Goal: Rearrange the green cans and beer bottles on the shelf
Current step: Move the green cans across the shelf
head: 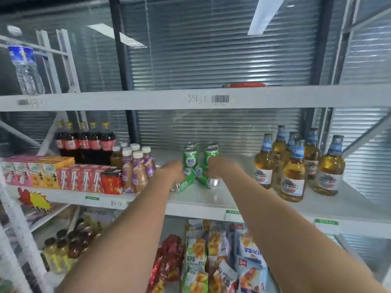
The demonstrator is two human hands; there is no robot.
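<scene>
both arms reach into the middle shelf point(211, 197). my left hand point(172, 170) lies over a green can point(186, 182) tipped on its side, my right hand point(218, 166) over a second fallen can point(206, 179) just beside it; motion blur hides the fingers, so i cannot tell how tight either grip is. four more green cans point(190, 158) stand upright behind them. bare shelf lies on both sides of the cans, up to the small white-capped bottles point(135, 168) on the left and the beer bottles point(294, 163), blue-labelled, grouped well apart at right. the beam above point(127, 100) carries a barcode and handwriting reading roughly "b31-32".
</scene>
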